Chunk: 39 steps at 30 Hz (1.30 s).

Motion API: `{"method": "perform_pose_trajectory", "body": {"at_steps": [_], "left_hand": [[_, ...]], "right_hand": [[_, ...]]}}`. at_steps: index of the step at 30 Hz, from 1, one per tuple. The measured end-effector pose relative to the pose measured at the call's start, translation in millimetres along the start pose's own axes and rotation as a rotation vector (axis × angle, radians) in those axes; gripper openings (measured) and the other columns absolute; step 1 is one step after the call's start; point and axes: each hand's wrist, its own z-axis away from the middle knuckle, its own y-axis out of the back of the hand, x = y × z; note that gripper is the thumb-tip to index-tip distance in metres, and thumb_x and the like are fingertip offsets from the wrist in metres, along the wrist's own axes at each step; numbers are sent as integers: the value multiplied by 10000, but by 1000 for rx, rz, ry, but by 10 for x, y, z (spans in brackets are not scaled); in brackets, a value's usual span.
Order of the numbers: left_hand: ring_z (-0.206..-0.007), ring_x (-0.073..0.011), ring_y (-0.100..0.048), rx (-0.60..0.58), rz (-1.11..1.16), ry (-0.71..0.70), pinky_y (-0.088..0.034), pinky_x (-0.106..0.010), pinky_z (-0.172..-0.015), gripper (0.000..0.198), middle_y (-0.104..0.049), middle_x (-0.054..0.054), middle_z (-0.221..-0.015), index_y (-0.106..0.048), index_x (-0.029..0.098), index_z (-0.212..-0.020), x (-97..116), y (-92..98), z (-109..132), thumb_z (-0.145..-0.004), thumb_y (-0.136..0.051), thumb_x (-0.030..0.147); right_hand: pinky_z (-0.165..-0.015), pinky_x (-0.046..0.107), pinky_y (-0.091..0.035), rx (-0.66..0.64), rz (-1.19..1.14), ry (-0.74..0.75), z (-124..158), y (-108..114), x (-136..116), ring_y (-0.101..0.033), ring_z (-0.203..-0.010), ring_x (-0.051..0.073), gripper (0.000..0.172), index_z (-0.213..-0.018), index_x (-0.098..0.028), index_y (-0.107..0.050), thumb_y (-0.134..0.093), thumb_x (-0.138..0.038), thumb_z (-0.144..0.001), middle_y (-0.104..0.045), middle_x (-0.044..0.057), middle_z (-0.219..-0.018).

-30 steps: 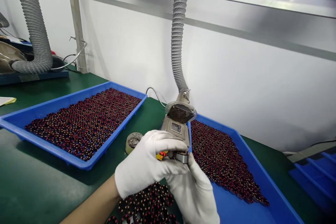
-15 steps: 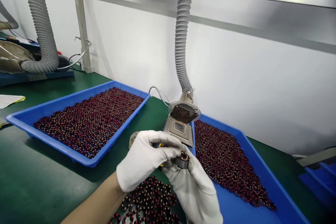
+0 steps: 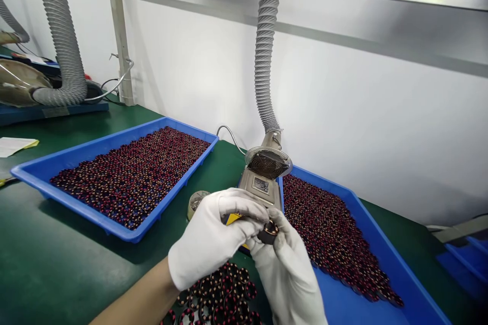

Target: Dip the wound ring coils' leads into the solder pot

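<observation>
Both hands wear white gloves with greyed fingertips. My right hand [image 3: 287,269] grips a small dark ring part [image 3: 268,233] with copper-coloured spots on its inner rim. Close against it, the fingers of my left hand [image 3: 217,233] are pinched together at the ring's left side; whether they hold anything is hidden. Below the hands lies a loose pile of similar rings [image 3: 224,297] with pink and copper spots. Just behind the hands stands a metal device [image 3: 257,185] with a round fume hood [image 3: 268,161] over it.
A blue tray [image 3: 87,144] full of rings lies at the left, and another blue tray [image 3: 385,236] of rings at the right. A small round container [image 3: 196,203] stands left of the hands. A grey hose [image 3: 266,51] hangs down to the hood. Paper [image 3: 15,145] lies far left.
The ring has shifted slightly right and tilted between my hands. My left hand has moved a little right with it, and more of the small container shows.
</observation>
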Motion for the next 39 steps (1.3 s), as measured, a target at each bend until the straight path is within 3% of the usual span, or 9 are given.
{"method": "perform_pose_trajectory", "body": {"at_steps": [10,12,15,17,19,24,29,35,39], "left_hand": [[-980,-193,-647,159,256,-84,-529,-269,-843,67,-733,-5,-886,-736,244,-752,-26,105,98,-740,-757,181],[-1000,-214,-646,208,211,1,-518,-306,-885,138,-730,-37,-987,-744,225,-860,15,124,80,-726,-774,216],[-1029,-249,-640,38,221,237,-491,-369,-938,381,-706,-99,-1095,-703,172,-1064,11,43,35,-702,-785,256],[-982,-244,-657,-33,283,308,-508,-366,-904,336,-727,-105,-1028,-724,152,-1004,-55,-53,16,-694,-780,268],[-877,-217,-678,41,348,305,-532,-335,-837,204,-747,-90,-900,-747,145,-853,-135,-132,12,-694,-774,270],[-799,-154,-672,295,460,125,-522,-259,-810,133,-746,-35,-837,-731,177,-722,-142,-75,8,-683,-789,290],[-701,-132,-655,74,293,287,-530,-256,-750,183,-743,-30,-802,-751,169,-812,-33,25,-40,-637,-802,160],[-696,-119,-664,272,380,159,-534,-202,-681,85,-743,-6,-750,-749,191,-708,-63,34,-9,-641,-792,161],[-755,-122,-667,144,362,260,-526,-200,-708,217,-749,-25,-837,-755,184,-850,4,85,-12,-640,-801,155]], "right_hand": [[-579,198,-508,151,230,237,-104,131,46,-612,-645,110,259,-862,-199,-666,-814,-265,-660,-664,4,-754],[-604,211,-536,195,333,393,-103,110,76,-646,-686,129,240,-833,-203,-648,-807,-196,-653,-689,15,-790],[-733,251,-557,193,561,720,-45,54,141,-667,-866,156,273,-847,-236,-627,-751,-69,-669,-697,23,-958],[-815,262,-540,157,751,909,3,28,188,-648,-956,154,355,-907,-265,-634,-706,-5,-677,-670,12,-1043],[-865,282,-525,143,893,1012,35,16,225,-637,-979,154,432,-959,-290,-640,-684,29,-671,-649,5,-1074],[-817,307,-544,245,868,1055,29,-7,255,-634,-947,172,437,-955,-295,-632,-711,13,-655,-632,10,-1041],[-868,284,-515,245,856,1073,17,-18,258,-619,-988,146,463,-992,-299,-618,-686,28,-672,-632,-10,-1077],[-872,323,-519,221,878,1040,33,-7,289,-623,-979,159,480,-995,-304,-608,-686,38,-667,-631,-12,-1081],[-879,312,-513,203,864,1030,31,-14,292,-616,-994,150,499,-1020,-311,-601,-676,45,-679,-622,-18,-1094]]}}
